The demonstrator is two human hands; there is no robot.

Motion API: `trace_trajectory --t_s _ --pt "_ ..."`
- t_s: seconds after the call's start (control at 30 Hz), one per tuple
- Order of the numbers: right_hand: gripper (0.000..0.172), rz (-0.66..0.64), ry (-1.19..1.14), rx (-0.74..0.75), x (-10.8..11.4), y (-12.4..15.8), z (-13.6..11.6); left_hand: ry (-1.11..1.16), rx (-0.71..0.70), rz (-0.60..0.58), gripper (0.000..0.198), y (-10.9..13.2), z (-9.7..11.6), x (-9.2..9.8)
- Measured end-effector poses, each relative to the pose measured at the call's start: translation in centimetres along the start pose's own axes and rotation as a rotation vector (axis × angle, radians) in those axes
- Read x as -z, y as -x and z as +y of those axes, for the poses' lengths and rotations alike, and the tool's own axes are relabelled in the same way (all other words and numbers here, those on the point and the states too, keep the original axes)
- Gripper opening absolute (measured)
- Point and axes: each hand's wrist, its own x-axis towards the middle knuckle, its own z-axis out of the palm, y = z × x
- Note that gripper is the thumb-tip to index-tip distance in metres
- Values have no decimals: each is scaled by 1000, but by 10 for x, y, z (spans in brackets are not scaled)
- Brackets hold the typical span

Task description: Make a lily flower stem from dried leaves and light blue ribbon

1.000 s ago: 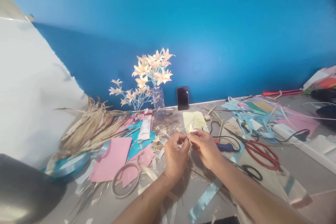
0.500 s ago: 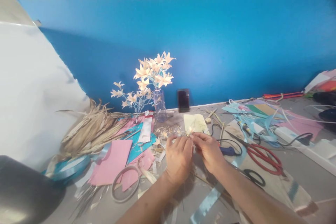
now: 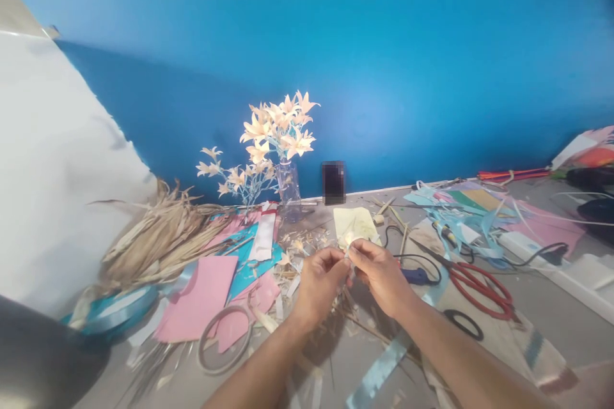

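Pale flower (image 3: 347, 240), just below and right of frame centre, points upward from the right hand's (image 3: 381, 273) clamped fingers; left hand (image 3: 317, 282) lies just below-left, grip unclear.

Flowers (image 3: 278, 124) in vase (image 3: 289, 186) — left, scissors (image 3: 455, 266) — right
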Motion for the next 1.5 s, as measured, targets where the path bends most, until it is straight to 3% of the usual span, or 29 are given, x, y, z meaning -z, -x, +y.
trace_trajectory --t_s 0.23,0.33,0.47,0.57,0.67,0.8,0.9,1.0,1.07,1.17,1.3,1.5 --pt "21 171 457 327 1 2 2 -149 -82 194 19 5 2 -5" --pt "18 199 545 365 1 3 4 -331 -231 239 19 7 1 -4" --pt "16 241 603 403 -3 4 3 -735 -439 267 24 7 -4 0" --pt "15 257 622 418 -5 4 3 -931 -504 264 25 6 -7 1" --pt "16 265 643 426 -6 3 3 -986 -538 284 24 7 -6 1" --pt "18 265 570 384 -2 3 -2 -779 -476 224 20 7 -2 -1" --pt "24 225 377 223 2 2 -9 -336 -225 108 21 4 -1 -1" --pt "27 181 203 97 6 0 -11 169 89 -13 43 -1 -1 1" --pt "26 161 136 74 7 -1 -10 342 174 -71 50 -2 -2 3" --pt "26 181 117 96 8 -2 -6 292 142 -87 35 -1 0 4" --pt "26 205 152 125 12 -4 -3 159 81 7 25 1 3 3" --pt "24 155 162 160 14 -4 -1 409 317 -91 18 -4 1 8"
